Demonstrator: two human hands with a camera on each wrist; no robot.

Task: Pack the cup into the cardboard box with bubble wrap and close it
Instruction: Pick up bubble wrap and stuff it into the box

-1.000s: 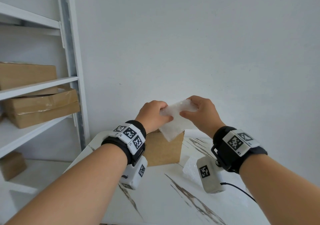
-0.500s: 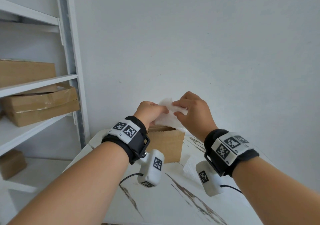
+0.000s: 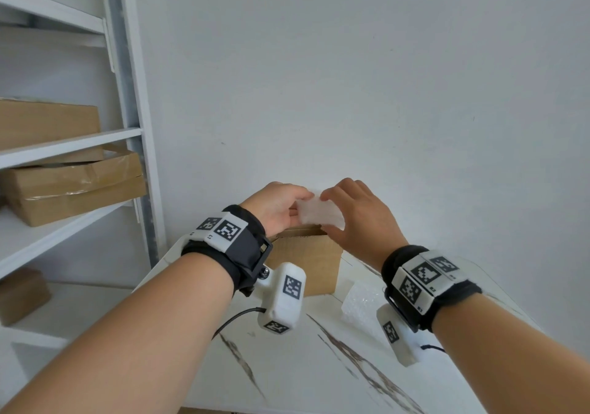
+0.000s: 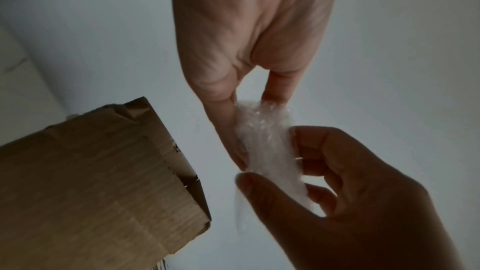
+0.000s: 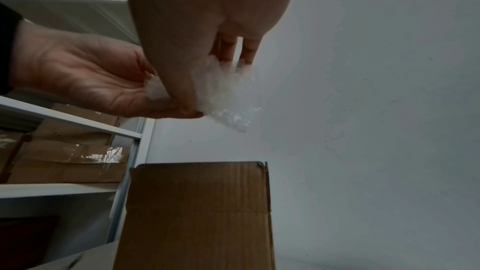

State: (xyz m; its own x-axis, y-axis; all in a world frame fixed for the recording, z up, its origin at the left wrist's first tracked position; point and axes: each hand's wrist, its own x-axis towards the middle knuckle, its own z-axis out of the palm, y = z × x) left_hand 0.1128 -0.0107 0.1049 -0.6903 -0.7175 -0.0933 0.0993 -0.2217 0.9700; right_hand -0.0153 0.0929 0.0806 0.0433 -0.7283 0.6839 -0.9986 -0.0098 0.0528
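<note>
A brown cardboard box [image 3: 306, 260] stands on the white marbled table [image 3: 319, 365], its top open toward my hands. Just above its opening, my left hand [image 3: 287, 209] and right hand [image 3: 348, 215] both pinch one folded wad of bubble wrap [image 3: 319, 214]. In the left wrist view the left thumb and fingers squeeze the bubble wrap [image 4: 265, 137] from one side, and the right hand [image 4: 350, 192] grips its lower end beside the box [image 4: 91, 182]. The right wrist view shows the bubble wrap [image 5: 226, 93] hanging above the box [image 5: 197, 213]. No cup is visible.
A second piece of bubble wrap [image 3: 360, 302] lies on the table to the right of the box. A white shelf unit [image 3: 127, 126] stands at the left with taped cardboard boxes [image 3: 73, 187] on it. A plain white wall rises close behind the box.
The bubble wrap, which hung as a loose sheet over the box front, is now bunched into a compact wad between both hands. The hands have dropped closer to the box's opening.
</note>
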